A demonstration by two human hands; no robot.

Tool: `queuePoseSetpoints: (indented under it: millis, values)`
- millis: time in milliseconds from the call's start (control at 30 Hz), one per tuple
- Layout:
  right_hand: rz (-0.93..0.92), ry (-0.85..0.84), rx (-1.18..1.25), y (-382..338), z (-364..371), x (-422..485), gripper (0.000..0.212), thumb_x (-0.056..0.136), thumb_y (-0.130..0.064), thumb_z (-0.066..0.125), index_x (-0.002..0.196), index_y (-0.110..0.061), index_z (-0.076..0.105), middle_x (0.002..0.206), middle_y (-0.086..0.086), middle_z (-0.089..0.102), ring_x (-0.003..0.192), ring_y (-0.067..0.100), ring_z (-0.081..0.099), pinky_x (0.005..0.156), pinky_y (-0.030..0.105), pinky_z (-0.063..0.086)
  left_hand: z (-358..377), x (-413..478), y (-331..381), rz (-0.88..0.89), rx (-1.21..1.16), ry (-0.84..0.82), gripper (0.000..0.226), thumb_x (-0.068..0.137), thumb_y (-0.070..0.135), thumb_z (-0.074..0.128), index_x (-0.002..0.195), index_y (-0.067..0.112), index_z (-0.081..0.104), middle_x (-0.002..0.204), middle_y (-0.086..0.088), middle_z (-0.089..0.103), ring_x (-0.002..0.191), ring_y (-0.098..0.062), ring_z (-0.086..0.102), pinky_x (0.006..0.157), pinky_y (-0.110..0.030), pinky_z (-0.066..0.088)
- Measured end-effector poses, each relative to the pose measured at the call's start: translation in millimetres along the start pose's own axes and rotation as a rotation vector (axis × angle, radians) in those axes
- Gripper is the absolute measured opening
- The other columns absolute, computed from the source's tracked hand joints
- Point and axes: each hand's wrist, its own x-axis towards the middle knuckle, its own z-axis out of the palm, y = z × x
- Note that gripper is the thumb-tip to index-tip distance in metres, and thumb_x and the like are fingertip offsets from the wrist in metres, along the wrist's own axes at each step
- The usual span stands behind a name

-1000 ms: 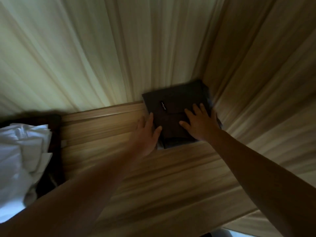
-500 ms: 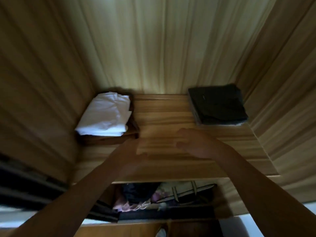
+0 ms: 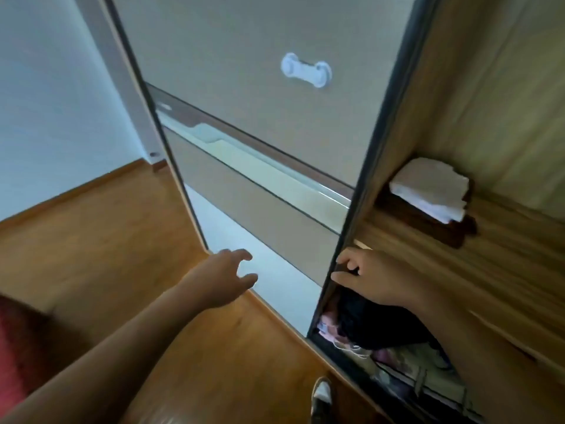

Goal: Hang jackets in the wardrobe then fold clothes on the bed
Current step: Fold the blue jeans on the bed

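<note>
Folded white clothes (image 3: 428, 191) lie on the wardrobe shelf (image 3: 458, 270) at 3 o'clock, so the task seems near done (any remainder is out of view). The right hand (image 3: 373, 276) curls its fingers round the door (image 3: 244, 117) edge. The left hand (image 3: 226, 276), at 7 o'clock, is loosely spread and empty.
</note>
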Motion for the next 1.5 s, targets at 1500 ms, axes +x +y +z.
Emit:
queuePoseSetpoints:
  millis: [1500]
  values:
    - [-1.248, -0.456, -0.749, -1003, 285, 566, 0.049, 0.098, -0.059, 0.051, 0.14, -0.035, 0.05, 0.138, -0.005, 0.059, 0.119, 0.018, 0.061, 0.093, 0.041, 0.057, -274, -35, -817, -1.343, -0.511, 0.517, 0.055, 0.096, 0.045, 0.057, 0.146, 0.025, 0.046, 0.141, -0.007, 0.054, 0.128, -0.026, 0.053, 0.102, -0.04, 0.046]
